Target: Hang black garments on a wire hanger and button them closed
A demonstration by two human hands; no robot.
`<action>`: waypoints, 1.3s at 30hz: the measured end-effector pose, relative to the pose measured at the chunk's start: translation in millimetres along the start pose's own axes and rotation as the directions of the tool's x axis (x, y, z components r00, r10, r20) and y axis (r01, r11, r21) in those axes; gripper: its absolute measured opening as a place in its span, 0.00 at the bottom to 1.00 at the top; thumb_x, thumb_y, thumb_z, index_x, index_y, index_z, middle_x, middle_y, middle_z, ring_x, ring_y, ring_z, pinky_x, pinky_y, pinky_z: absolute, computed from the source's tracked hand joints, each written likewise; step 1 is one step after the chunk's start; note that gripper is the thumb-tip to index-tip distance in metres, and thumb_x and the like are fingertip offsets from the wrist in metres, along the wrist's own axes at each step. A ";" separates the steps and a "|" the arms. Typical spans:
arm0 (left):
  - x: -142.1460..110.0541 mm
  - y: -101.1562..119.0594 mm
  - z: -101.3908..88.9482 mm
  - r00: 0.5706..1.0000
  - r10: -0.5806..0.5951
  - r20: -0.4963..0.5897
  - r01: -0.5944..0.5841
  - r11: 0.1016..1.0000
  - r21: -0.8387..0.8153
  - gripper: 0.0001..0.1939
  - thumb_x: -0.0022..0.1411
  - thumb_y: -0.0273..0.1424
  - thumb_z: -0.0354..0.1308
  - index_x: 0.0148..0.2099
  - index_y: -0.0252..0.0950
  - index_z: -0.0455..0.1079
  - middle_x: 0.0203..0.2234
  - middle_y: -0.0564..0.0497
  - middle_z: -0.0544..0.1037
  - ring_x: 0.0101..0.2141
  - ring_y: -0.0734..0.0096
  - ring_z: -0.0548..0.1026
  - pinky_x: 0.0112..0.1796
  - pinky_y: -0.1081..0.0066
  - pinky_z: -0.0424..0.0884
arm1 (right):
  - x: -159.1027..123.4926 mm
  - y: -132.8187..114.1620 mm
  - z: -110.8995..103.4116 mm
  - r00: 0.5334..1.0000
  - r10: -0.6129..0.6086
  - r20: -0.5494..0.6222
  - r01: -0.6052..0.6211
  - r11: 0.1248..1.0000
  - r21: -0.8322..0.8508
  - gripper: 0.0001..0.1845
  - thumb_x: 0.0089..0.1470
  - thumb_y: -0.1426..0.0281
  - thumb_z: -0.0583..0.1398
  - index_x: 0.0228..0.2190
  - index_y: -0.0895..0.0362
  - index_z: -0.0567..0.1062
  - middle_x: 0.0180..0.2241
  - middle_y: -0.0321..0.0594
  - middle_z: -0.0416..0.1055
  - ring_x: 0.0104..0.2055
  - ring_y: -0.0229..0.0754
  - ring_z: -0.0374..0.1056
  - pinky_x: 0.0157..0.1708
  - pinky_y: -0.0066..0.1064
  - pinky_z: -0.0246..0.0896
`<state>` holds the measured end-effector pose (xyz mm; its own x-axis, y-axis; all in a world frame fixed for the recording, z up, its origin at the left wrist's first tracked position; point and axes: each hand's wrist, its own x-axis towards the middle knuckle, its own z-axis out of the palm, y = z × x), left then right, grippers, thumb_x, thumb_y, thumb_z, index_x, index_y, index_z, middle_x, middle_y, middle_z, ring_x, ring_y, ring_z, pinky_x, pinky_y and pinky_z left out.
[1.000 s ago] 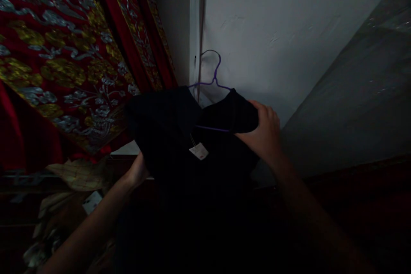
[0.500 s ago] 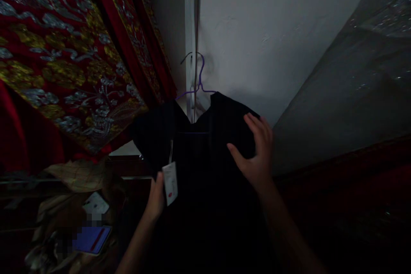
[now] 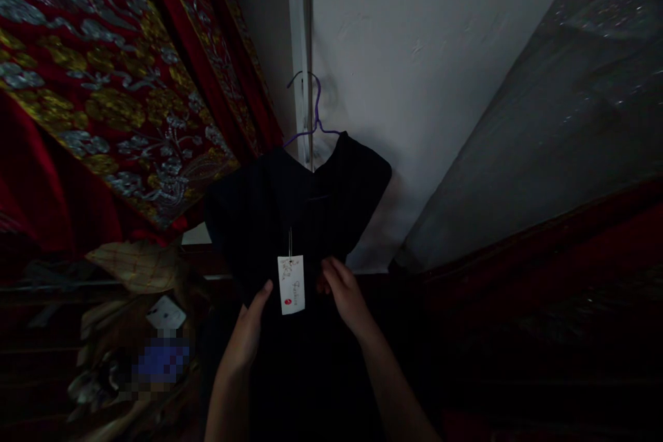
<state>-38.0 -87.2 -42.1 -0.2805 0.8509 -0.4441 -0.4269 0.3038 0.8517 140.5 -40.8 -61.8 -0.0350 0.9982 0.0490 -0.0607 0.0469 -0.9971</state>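
Note:
A black garment (image 3: 331, 214) with a white hang tag (image 3: 292, 286) on a thin string hangs from a purple hanger (image 3: 317, 107). My left hand (image 3: 248, 328) grips the garment's left side, thumb in front and the other fingers out of sight behind the cloth. On the opposite side of the tag, my right hand (image 3: 346, 293) has its curled fingers closed on the front of the garment. The tag hangs between both hands, printed side facing me, and neither hand touches it. Deep shadow hides the garment's lower part.
The hanger hooks over a narrow pale vertical strip (image 3: 299, 27) against a white wall (image 3: 414, 48). Red embroidered cloth (image 3: 119, 107) hangs at upper left, with a white phone (image 3: 166, 313) among clutter below. Clear plastic sheeting (image 3: 559, 83) covers the right side.
My right hand has moved down and left from the garment's shoulder to beside the tag, its fingers now curled. The tag has turned to face me, and my left hand still holds the side.

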 end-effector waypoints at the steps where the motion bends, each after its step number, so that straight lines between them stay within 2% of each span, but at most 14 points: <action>1: -1.3 -0.5 1.4 0.999 0.049 0.006 -0.049 0.998 0.029 0.23 0.62 0.38 0.67 0.57 0.35 0.74 0.51 0.41 0.82 0.56 0.50 0.77 0.59 0.52 0.71 | 0.2 -2.6 0.6 1.000 -0.001 0.012 0.000 1.000 0.014 0.27 0.57 0.43 0.57 0.26 0.53 0.69 0.21 0.33 0.65 0.25 0.39 0.62 0.28 0.31 0.56; 10: -15.3 4.6 6.0 0.970 0.151 0.190 -0.186 0.966 0.182 0.37 0.46 0.40 0.76 0.56 0.32 0.74 0.52 0.39 0.81 0.54 0.44 0.78 0.56 0.51 0.74 | 6.5 2.6 8.0 0.994 0.111 0.016 -0.110 0.993 -0.032 0.23 0.56 0.49 0.57 0.24 0.54 0.70 0.23 0.35 0.67 0.28 0.41 0.63 0.29 0.32 0.57; 13: -10.1 3.3 6.0 0.971 0.175 0.160 -0.208 0.954 0.216 0.38 0.46 0.41 0.76 0.56 0.32 0.73 0.48 0.38 0.82 0.52 0.43 0.79 0.53 0.50 0.76 | 7.0 4.5 8.8 0.996 0.083 -0.020 -0.082 0.995 0.047 0.20 0.54 0.51 0.58 0.24 0.54 0.69 0.23 0.36 0.68 0.29 0.41 0.64 0.30 0.31 0.58; 15: -1.7 -0.2 6.3 0.946 0.322 0.047 -0.322 0.909 0.263 0.38 0.49 0.43 0.74 0.58 0.32 0.71 0.49 0.37 0.80 0.52 0.43 0.78 0.53 0.49 0.75 | 4.5 7.2 5.9 0.996 0.076 -0.048 -0.073 0.995 0.063 0.21 0.53 0.50 0.59 0.23 0.54 0.68 0.22 0.34 0.65 0.26 0.39 0.62 0.27 0.30 0.56; 17: 6.8 -5.3 7.1 0.780 0.619 -0.097 -0.539 0.742 0.398 0.42 0.50 0.43 0.73 0.63 0.33 0.65 0.58 0.35 0.73 0.59 0.42 0.72 0.58 0.46 0.69 | 0.3 10.5 0.8 0.995 0.080 -0.054 -0.077 0.995 0.063 0.23 0.54 0.48 0.59 0.22 0.53 0.66 0.20 0.32 0.62 0.23 0.37 0.58 0.25 0.30 0.54; 19: 11.3 -11.0 9.3 0.481 0.866 -0.135 -0.677 0.465 0.570 0.48 0.49 0.42 0.74 0.68 0.35 0.58 0.66 0.35 0.62 0.65 0.43 0.62 0.62 0.46 0.63 | -4.7 13.1 -4.7 0.995 0.090 -0.046 -0.087 0.995 0.057 0.24 0.53 0.47 0.59 0.21 0.53 0.65 0.19 0.31 0.61 0.22 0.36 0.57 0.25 0.29 0.53; 20: 11.5 -13.3 11.4 0.388 0.918 -0.077 -0.703 0.349 0.620 0.47 0.50 0.41 0.74 0.68 0.36 0.58 0.66 0.36 0.60 0.65 0.44 0.61 0.61 0.47 0.63 | -7.3 13.9 -7.0 0.995 0.094 -0.042 -0.092 0.995 0.048 0.25 0.53 0.46 0.60 0.21 0.53 0.65 0.19 0.31 0.61 0.23 0.36 0.57 0.26 0.29 0.53; 21: 10.4 -14.8 14.5 0.379 0.925 0.021 -0.725 0.282 0.629 0.42 0.53 0.40 0.72 0.66 0.37 0.61 0.64 0.37 0.64 0.63 0.47 0.65 0.59 0.50 0.66 | -9.9 14.3 -8.6 0.995 0.098 -0.036 -0.096 0.995 0.036 0.26 0.53 0.46 0.60 0.21 0.54 0.65 0.19 0.32 0.62 0.23 0.36 0.57 0.26 0.29 0.53; 24: 3.4 -12.1 30.2 0.534 0.744 0.401 -0.809 0.314 0.497 0.12 0.68 0.36 0.59 0.50 0.38 0.74 0.44 0.45 0.80 0.45 0.61 0.78 0.47 0.62 0.75 | -17.3 13.3 -9.8 0.994 0.109 -0.009 -0.109 0.994 0.015 0.27 0.53 0.45 0.59 0.21 0.54 0.65 0.20 0.32 0.61 0.23 0.36 0.57 0.26 0.29 0.53; 26: -0.9 -4.4 44.0 0.548 0.600 0.583 -0.835 0.343 0.431 0.12 0.72 0.34 0.53 0.50 0.39 0.76 0.43 0.46 0.81 0.45 0.63 0.79 0.48 0.63 0.74 | -21.9 11.4 -8.8 0.993 0.120 0.001 -0.120 0.992 0.027 0.27 0.51 0.44 0.60 0.21 0.54 0.66 0.20 0.32 0.61 0.23 0.36 0.57 0.26 0.30 0.53; 28: -3.3 4.8 56.1 0.508 0.548 0.664 -0.861 0.288 0.420 0.15 0.72 0.34 0.54 0.56 0.41 0.74 0.52 0.46 0.79 0.54 0.60 0.76 0.55 0.60 0.71 | -26.1 9.2 -8.2 0.992 0.124 0.017 -0.124 0.991 0.051 0.27 0.50 0.43 0.60 0.22 0.54 0.66 0.20 0.32 0.61 0.23 0.36 0.57 0.26 0.30 0.53; 31: -2.9 10.2 62.4 0.482 0.604 0.635 -0.870 0.241 0.430 0.17 0.70 0.33 0.56 0.60 0.43 0.71 0.61 0.45 0.72 0.60 0.57 0.70 0.60 0.56 0.66 | -29.6 6.4 -10.4 0.990 0.133 0.038 -0.135 0.988 0.069 0.23 0.50 0.47 0.61 0.24 0.54 0.67 0.22 0.34 0.64 0.25 0.38 0.60 0.27 0.30 0.55; 35: 10.0 -13.5 48.8 0.488 0.836 0.249 -0.826 0.351 0.441 0.10 0.66 0.31 0.58 0.50 0.39 0.69 0.51 0.43 0.73 0.52 0.59 0.74 0.51 0.61 0.71 | -26.8 3.4 -18.4 0.989 0.149 0.010 -0.149 0.987 0.053 0.19 0.51 0.51 0.60 0.25 0.54 0.71 0.23 0.36 0.68 0.25 0.39 0.62 0.27 0.30 0.57; 39: 30.8 -51.8 39.3 0.643 0.625 0.443 -0.751 0.401 0.526 0.14 0.59 0.28 0.61 0.48 0.38 0.68 0.41 0.47 0.77 0.43 0.61 0.77 0.46 0.62 0.72 | -20.6 2.5 -24.2 0.985 0.138 0.102 -0.137 0.990 -0.016 0.20 0.53 0.53 0.60 0.20 0.55 0.70 0.19 0.35 0.67 0.24 0.37 0.62 0.27 0.29 0.58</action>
<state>9.2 -59.8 -89.0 -0.0665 0.9269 0.3693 0.4913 -0.2917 0.8207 165.2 -60.3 -66.8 -0.1442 0.9861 -0.0830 -0.0397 -0.0896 -0.9952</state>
